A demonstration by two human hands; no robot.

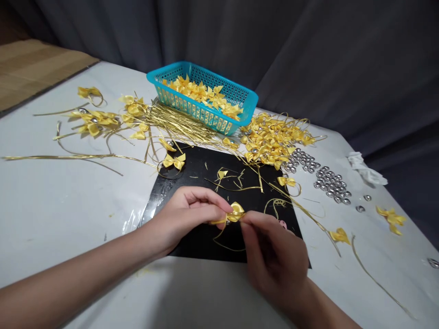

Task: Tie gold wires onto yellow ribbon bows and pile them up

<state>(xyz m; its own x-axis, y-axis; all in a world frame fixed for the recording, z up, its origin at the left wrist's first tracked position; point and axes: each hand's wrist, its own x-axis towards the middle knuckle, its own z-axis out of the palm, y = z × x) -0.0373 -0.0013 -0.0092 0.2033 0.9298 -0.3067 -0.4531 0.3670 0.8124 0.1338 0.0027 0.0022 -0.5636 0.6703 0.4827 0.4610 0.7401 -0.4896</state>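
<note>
Over the black mat (pixel 206 249), a yellow satin ribbon bow (pixel 236 211) is pinched between the thumb and fingers of my left hand (pixel 192 211). At the bow's right edge my right hand (pixel 277 249) is closed, its thumb and forefinger pinching a thin gold cord that crosses the bow. A loop of gold cord (pixel 221 243) hangs below the bow. Part of the bow is covered by my left fingers. Just beyond my hands lie a small yellow ribbon piece (pixel 222 174) and cord scraps. A pink object (pixel 282 224) shows partly behind my right hand.
A blue basket (pixel 252 107) of yellow bows stands at the back, beside a bundle of gold cords (pixel 181 121). Right of it are a heap of corded bows (pixel 270 137), silver beads (pixel 332 184) and crumpled white tissue (pixel 366 169). More bows (pixel 94 119) lie left.
</note>
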